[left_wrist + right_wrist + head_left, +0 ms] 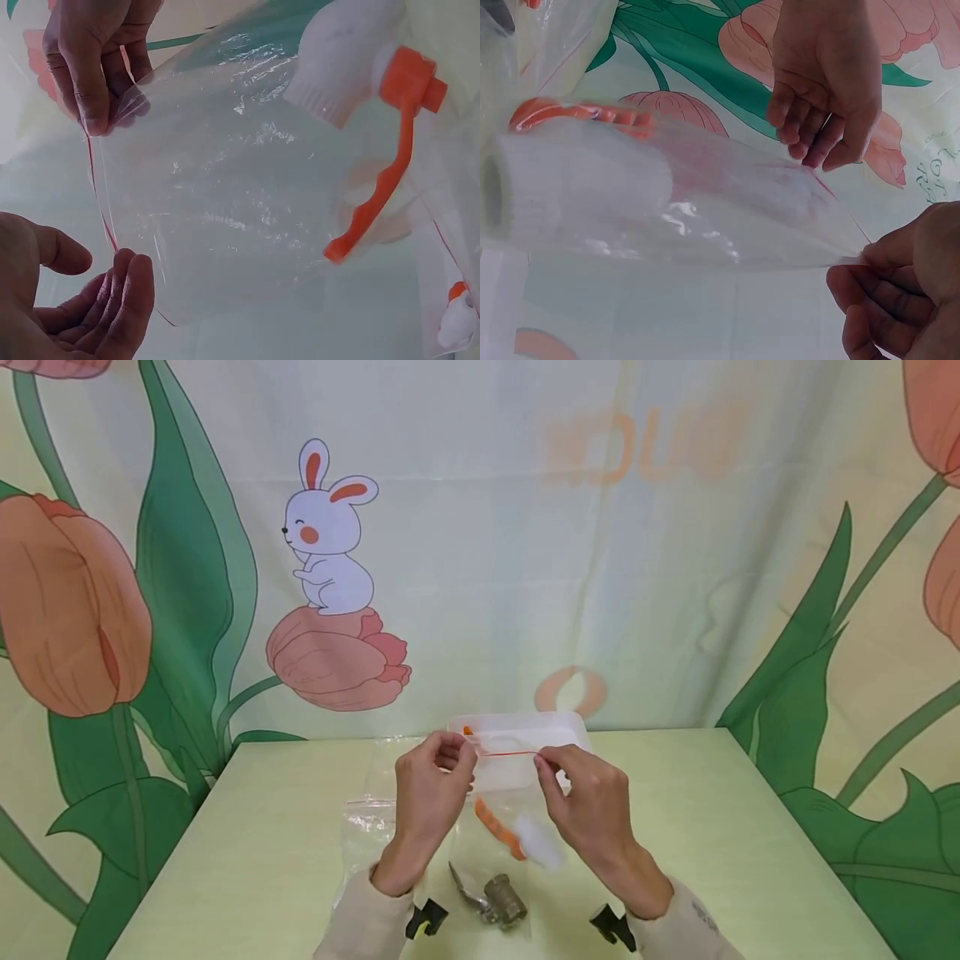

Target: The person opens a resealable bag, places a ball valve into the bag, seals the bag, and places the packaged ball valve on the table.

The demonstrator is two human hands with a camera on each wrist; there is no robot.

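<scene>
A clear zip bag with a red seal line (510,753) stretches between both hands. Inside it hangs a white plastic valve (337,60) with an orange lever handle (386,187). My right hand (592,797) pinches one corner of the bag's mouth between thumb and fingers. At the other side of the mouth, the fingertips of my left hand (435,785) touch the red-lined edge, and its thumb stands apart from them in the left wrist view. Below the hands, a metal valve (506,900) with a lever lies on the table.
A white plastic tray (562,727) stands at the table's back edge, with a small orange-and-white piece (456,319) in it. Another clear bag (367,827) lies left of centre. A curtain printed with tulips and a rabbit (333,560) hangs behind the table.
</scene>
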